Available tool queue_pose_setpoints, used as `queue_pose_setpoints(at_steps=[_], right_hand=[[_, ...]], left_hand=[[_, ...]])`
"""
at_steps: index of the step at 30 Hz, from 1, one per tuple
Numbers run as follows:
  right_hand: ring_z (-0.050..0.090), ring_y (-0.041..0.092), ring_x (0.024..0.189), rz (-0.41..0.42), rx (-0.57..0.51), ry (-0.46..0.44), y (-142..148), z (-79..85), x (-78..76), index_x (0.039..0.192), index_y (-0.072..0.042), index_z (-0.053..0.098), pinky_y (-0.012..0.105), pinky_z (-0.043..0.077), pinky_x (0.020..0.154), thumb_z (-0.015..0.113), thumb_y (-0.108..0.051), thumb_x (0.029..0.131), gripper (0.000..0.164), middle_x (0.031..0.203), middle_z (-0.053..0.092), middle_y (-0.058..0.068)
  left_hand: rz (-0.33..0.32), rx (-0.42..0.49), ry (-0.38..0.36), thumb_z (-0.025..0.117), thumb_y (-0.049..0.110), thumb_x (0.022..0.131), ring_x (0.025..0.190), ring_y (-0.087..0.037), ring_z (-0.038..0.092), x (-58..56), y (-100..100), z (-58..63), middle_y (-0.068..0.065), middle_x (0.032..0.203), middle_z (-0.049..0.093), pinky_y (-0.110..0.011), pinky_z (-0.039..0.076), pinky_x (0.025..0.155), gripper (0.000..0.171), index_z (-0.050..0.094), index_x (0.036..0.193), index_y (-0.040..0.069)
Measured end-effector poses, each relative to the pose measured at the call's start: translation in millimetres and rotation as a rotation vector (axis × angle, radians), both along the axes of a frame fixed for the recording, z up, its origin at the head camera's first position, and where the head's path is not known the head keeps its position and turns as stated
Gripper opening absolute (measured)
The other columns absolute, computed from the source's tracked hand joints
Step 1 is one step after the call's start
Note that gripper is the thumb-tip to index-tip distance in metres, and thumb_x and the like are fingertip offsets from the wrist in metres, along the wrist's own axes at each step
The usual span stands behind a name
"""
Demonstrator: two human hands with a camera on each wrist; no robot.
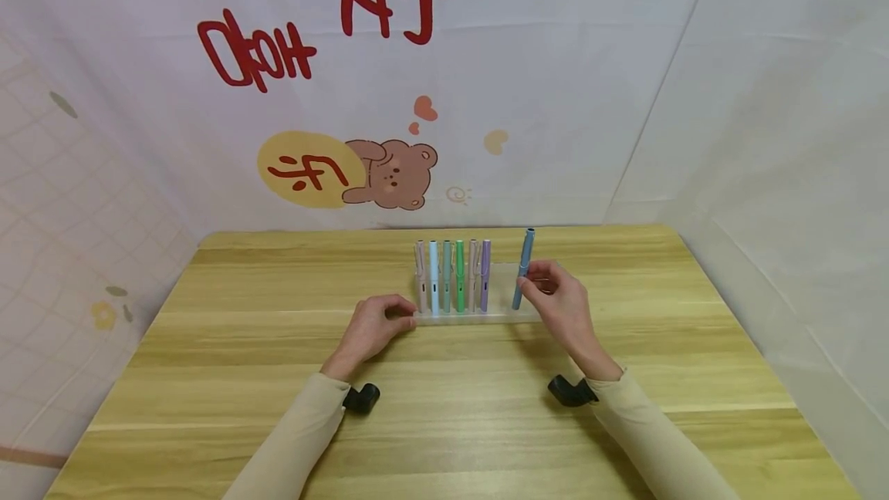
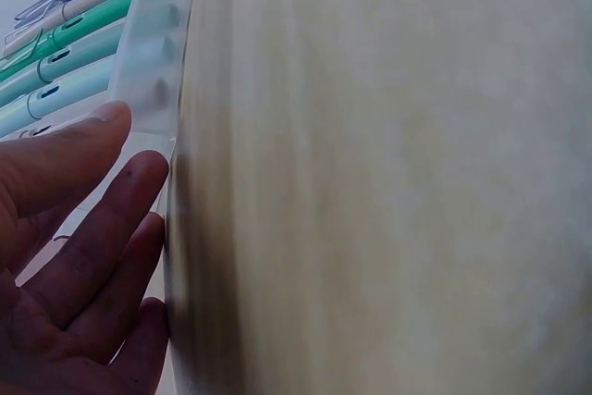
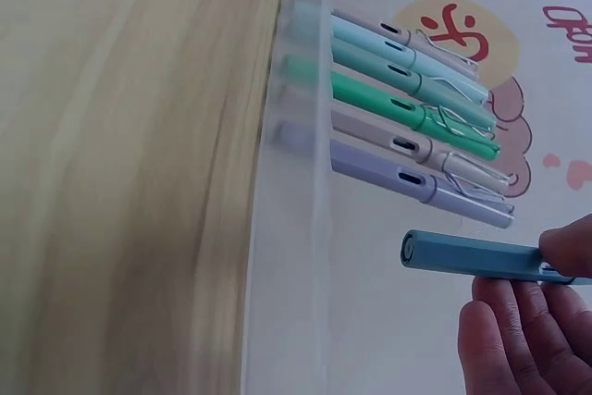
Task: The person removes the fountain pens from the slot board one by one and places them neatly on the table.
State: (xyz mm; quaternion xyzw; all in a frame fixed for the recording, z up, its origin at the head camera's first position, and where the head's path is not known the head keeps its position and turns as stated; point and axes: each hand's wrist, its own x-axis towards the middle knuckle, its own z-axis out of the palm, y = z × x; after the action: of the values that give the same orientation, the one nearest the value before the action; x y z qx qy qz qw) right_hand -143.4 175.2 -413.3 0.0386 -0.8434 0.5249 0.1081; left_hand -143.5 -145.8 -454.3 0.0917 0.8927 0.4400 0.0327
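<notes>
A frosted clear pen stand [image 1: 479, 319] holds several capped fountain pens upright in a row toward its left: light blue [image 1: 434, 276], teal, green [image 1: 460, 276], purple [image 1: 485, 276] and two greyish-pink ones. At the stand's left end, my left hand [image 1: 371, 324] grips the corner between thumb and fingers. Between thumb and fingers my right hand [image 1: 564, 307] pinches a dark blue fountain pen [image 1: 525, 249], slightly tilted, over the stand's right part. The right wrist view shows this blue pen's [image 3: 472, 256] lower end apart from the stand's base [image 3: 291, 321].
The stand is on a wood-grain table [image 1: 458, 423], near its back edge. Behind rises a white cloth wall [image 1: 556, 60] printed with red characters and a cartoon bear [image 1: 396, 176]. Pale cloth also hangs at both sides. Each wrist wears a black camera mount [image 1: 572, 390].
</notes>
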Motion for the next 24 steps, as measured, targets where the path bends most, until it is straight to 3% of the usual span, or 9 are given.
queue_pose_setpoints(at_steps=[12, 24], right_hand=[[0.070, 0.017, 0.093, -0.017, -0.026, -0.008, 19.0, 4.4, 4.1, 0.116, 0.000, 0.069, 0.016, 0.054, 0.079, 0.073, -0.016, 0.097, 0.025, 0.107, 0.074, 0.016], [0.068, 0.008, 0.095, -0.026, 0.010, -0.064, 47.4, 8.1, 5.6, 0.122, 0.000, 0.068, 0.016, 0.052, 0.080, 0.068, -0.024, 0.101, 0.032, 0.112, 0.073, 0.016]], left_hand=[[-0.001, -0.002, 0.011, 0.081, 0.012, 0.090, 0.107, -0.024, 0.067, 0.5, 0.5, -1.5, 0.000, 0.104, 0.076, -0.048, 0.050, 0.099, 0.012, 0.079, 0.102, 0.013], [0.004, -0.009, 0.007, 0.082, 0.013, 0.089, 0.109, -0.025, 0.067, 1.7, 0.4, 0.1, 0.000, 0.104, 0.076, -0.048, 0.050, 0.100, 0.013, 0.079, 0.102, 0.013]])
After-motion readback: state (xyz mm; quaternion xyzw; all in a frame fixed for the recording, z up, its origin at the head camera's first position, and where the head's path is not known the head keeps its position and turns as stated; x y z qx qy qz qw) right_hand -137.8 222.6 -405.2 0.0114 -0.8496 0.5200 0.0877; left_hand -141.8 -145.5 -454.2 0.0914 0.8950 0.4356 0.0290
